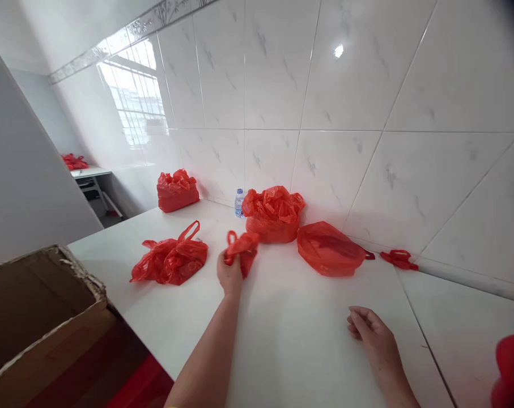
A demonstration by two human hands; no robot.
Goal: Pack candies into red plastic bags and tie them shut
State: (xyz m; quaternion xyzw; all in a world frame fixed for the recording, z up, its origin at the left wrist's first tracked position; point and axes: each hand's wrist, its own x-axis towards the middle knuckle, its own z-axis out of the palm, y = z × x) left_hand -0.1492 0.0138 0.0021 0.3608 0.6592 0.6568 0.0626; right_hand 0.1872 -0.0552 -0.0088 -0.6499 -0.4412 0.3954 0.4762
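My left hand (230,273) is closed around a small red plastic bag (247,249), whose loop handle sticks up above the fingers. This bag is slightly blurred. Over the white table (294,340), my right hand (369,328) has its fingers curled together, and I see nothing between them. Left of my left hand lies a crumpled red bag (171,260) with one handle standing up. Behind the held bag sits a bulky red bag (275,218) with a ruffled top. A flatter, filled red bag (330,249) rests between that one and my right hand.
A clear water bottle (239,204) and another full red bag (177,191) stand along the tiled wall (274,102). A small red strip (399,259) lies farther right. An open cardboard box (48,328) is at the left, against the table edge.
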